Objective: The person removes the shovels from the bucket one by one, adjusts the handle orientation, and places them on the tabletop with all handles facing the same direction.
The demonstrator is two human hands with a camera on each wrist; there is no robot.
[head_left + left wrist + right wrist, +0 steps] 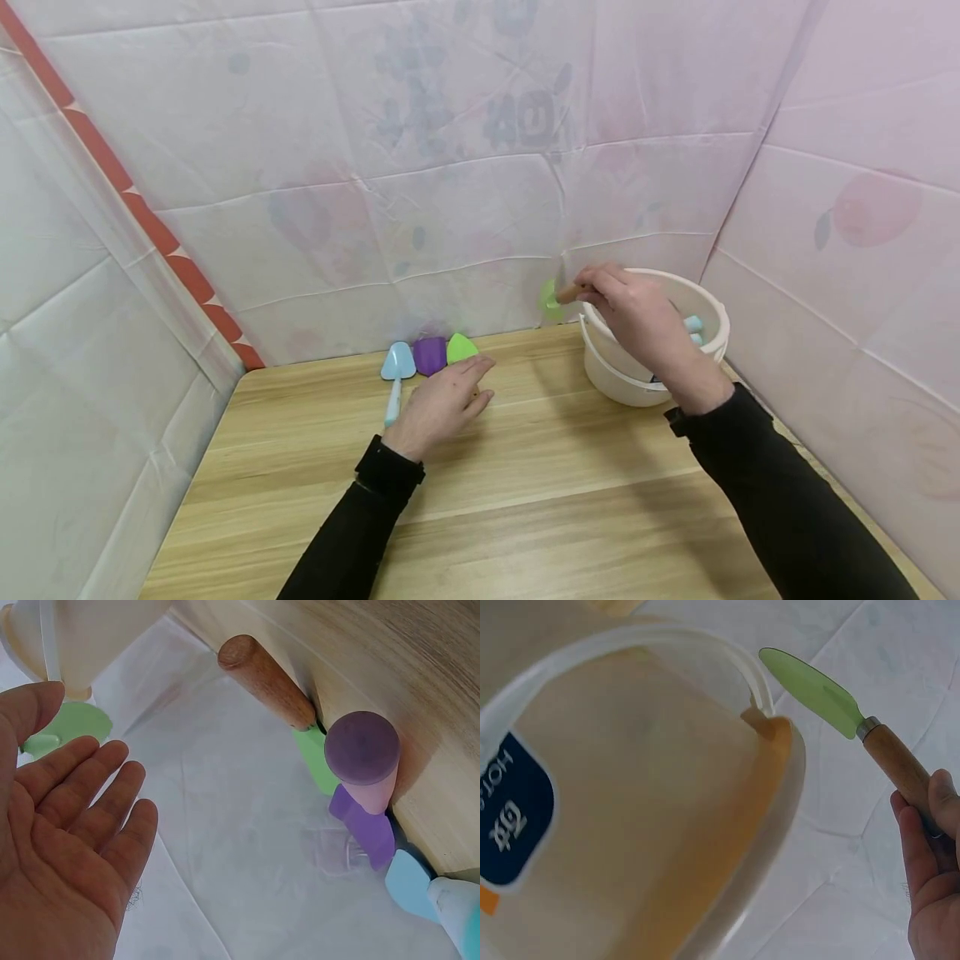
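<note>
Wooden table (540, 500) bearing a white bucket (637, 379) at its far right corner. Right hand (637, 321), above the bucket's rim, fingers curled around the wooden handle of a green spatula (821, 694), its blade pointing away from the bucket. Left hand (442, 404), left of the bucket, open and holding nothing, beside three spatulas: green-bladed spatula (461, 348), purple spatula (430, 356), blue spatula (396, 371).
</note>
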